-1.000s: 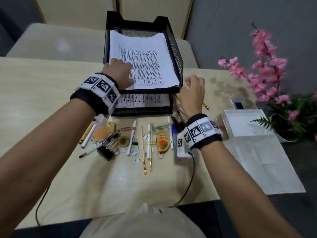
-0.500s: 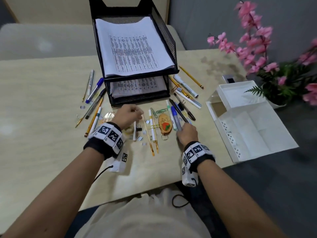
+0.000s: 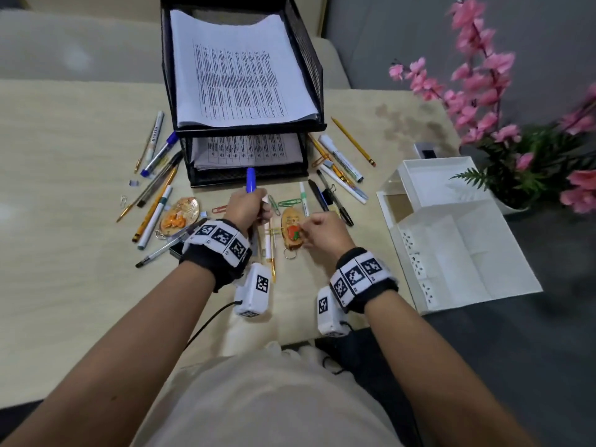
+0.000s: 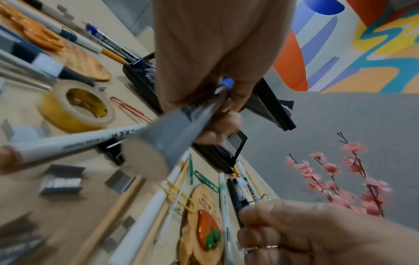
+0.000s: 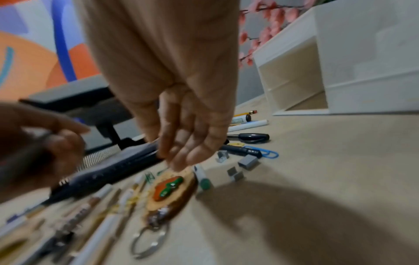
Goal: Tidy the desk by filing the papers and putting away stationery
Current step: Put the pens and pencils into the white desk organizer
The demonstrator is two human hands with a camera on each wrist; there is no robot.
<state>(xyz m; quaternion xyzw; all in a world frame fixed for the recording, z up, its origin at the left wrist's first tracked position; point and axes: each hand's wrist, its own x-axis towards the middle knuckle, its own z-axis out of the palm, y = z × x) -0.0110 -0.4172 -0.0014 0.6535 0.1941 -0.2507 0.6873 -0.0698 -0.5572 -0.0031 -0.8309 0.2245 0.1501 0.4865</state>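
My left hand (image 3: 254, 204) grips a grey marker with a blue cap (image 3: 250, 180), cap pointing at the black two-tier tray (image 3: 309, 69); its grey butt end (image 4: 147, 157) points back toward the wrist. Printed papers (image 3: 238, 69) lie in both tiers. My right hand (image 3: 309, 225) hovers over a wooden keychain with an orange figure (image 3: 292, 232), fingers relaxed, fingertips (image 5: 181, 161) just above the keychain (image 5: 172, 188), holding nothing. A white marker (image 3: 267, 227) lies under my left hand.
Pens, pencils, paper clips and staples are scattered left (image 3: 158, 175) and right (image 3: 338, 169) of the tray. A tape roll (image 4: 77, 105) and a second keychain (image 3: 179, 216) lie at the left. A white organiser box (image 3: 451, 246) and pink flowers (image 3: 483, 75) stand at the right.
Both hands came down from the tray to the desk. The blue-capped marker that lay by my right hand is now lifted in my left hand's grip. My right hand moved over the keychain.
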